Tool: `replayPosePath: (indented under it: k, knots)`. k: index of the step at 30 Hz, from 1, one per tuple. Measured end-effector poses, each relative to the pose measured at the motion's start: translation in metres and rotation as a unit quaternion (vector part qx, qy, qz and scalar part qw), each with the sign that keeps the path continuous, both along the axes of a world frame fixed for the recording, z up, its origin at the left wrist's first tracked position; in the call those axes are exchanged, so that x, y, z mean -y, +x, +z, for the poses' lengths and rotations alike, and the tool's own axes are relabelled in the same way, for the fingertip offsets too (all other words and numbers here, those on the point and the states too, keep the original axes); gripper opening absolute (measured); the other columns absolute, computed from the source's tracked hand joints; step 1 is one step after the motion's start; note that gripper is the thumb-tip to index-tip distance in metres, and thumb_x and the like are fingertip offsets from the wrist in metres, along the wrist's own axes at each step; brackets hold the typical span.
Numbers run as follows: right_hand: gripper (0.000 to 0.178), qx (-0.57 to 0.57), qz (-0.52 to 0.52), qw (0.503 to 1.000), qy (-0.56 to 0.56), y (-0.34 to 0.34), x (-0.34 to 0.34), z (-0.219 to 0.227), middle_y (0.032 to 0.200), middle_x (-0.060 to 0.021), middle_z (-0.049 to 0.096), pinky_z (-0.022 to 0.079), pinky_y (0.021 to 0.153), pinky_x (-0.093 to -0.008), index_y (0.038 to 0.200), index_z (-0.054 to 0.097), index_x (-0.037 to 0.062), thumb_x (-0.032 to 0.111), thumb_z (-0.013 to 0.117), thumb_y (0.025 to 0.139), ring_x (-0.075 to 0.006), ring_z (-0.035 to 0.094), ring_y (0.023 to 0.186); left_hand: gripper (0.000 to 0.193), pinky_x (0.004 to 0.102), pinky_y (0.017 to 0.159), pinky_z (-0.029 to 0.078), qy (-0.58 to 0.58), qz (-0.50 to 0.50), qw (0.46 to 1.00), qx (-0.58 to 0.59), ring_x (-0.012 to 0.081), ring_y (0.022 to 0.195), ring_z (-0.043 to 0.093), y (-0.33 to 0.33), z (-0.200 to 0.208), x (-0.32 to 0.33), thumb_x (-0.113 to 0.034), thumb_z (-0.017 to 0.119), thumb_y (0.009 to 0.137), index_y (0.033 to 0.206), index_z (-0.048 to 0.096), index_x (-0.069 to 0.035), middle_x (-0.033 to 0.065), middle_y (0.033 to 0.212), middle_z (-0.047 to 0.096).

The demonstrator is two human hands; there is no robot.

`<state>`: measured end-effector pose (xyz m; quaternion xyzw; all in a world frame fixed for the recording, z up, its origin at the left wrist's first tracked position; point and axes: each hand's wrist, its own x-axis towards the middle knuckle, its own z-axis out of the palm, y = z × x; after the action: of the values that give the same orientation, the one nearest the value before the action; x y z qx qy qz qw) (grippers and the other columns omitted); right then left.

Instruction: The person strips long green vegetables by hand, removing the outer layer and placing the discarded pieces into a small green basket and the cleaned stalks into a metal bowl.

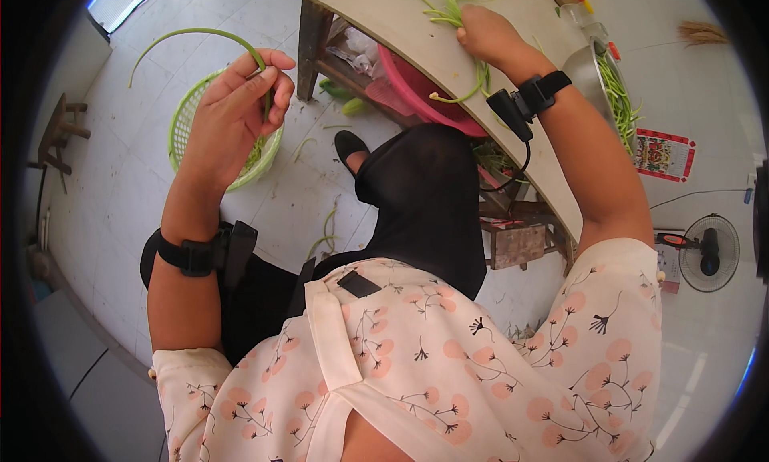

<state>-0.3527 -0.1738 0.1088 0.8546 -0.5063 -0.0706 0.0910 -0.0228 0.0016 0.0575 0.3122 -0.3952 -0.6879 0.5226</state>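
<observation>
My left hand (240, 114) is raised over a green plastic basket, its fingers pinching one end of a long green garlic scape (192, 31). The scape arches away to the left with its thin tip hanging free. At the table's edge, my right hand (493, 36) is closed around a bunch of thin green garlic scape ends (445, 12), which fan out past the fingers. One loose scape (460, 100) curls over the table below that wrist. The light green basket (183, 110) stands on the floor and has some green trimmings inside.
The pale table (545, 134) curves along my right. Beyond my right forearm stands a metal basin (583, 70) filled with cut green pieces (615, 102). A pink tub (408, 82) sits below the table. Green scraps (324, 239) lie on the tiled floor; a fan (710, 252) appears at far right.
</observation>
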Motion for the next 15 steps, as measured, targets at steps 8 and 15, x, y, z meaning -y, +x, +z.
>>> replayPosePath:
  k: [8, 15]
  knots:
    - [0.025, 0.019, 0.011, 0.995, -0.100, -0.035, 0.040, -0.010, 0.092, -0.0277, 0.066, 0.054, 0.075, -0.0445, 0.090, 0.062, -0.0107, 0.012, 0.057, 0.081, -0.0405, 0.067, 0.086, 0.019, 0.0209, 0.061, 0.039, -0.004, -0.006, 1.000, -0.015, 0.0083, 0.073, 0.050, 0.002, -0.006, 0.000, -0.009, 0.043, 0.099, 0.110, 0.058, -0.004, 0.0014, 0.086, 0.058]
    - [0.025, 0.108, 0.010, 0.983, -0.150, -0.067, 0.024, 0.068, 0.094, -0.0335, 0.061, 0.049, 0.081, -0.0528, 0.101, 0.054, -0.0092, 0.004, 0.043, 0.084, -0.0474, 0.060, 0.090, 0.021, 0.0245, 0.068, 0.042, -0.030, 0.007, 0.998, -0.053, 0.0129, 0.076, 0.053, -0.002, -0.005, 0.002, -0.001, 0.042, 0.092, 0.110, 0.055, -0.003, 0.0083, 0.094, 0.061]
